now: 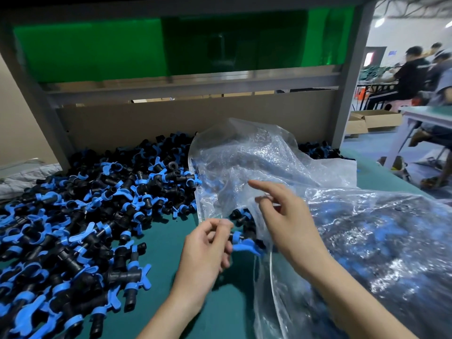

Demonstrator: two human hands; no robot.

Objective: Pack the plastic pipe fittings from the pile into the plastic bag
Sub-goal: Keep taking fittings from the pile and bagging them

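Edge of the plastic bag [269,155] is pinched by the left hand [208,248]; the right hand [288,221] grip can't be told, tbh. The pile [85,204] is crowded against the cardboard [195,118]; the bagged fittings [367,241] are blurred by film.

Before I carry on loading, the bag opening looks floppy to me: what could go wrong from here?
1. The plastic bag is slack and crumpled. Only the left hand seems to pinch its edge, and the right hand lies open against the film, so the mouth may collapse.
2. A few fittings lie right at the mouth, low on the green table. Lifting the bag could spill them back out.
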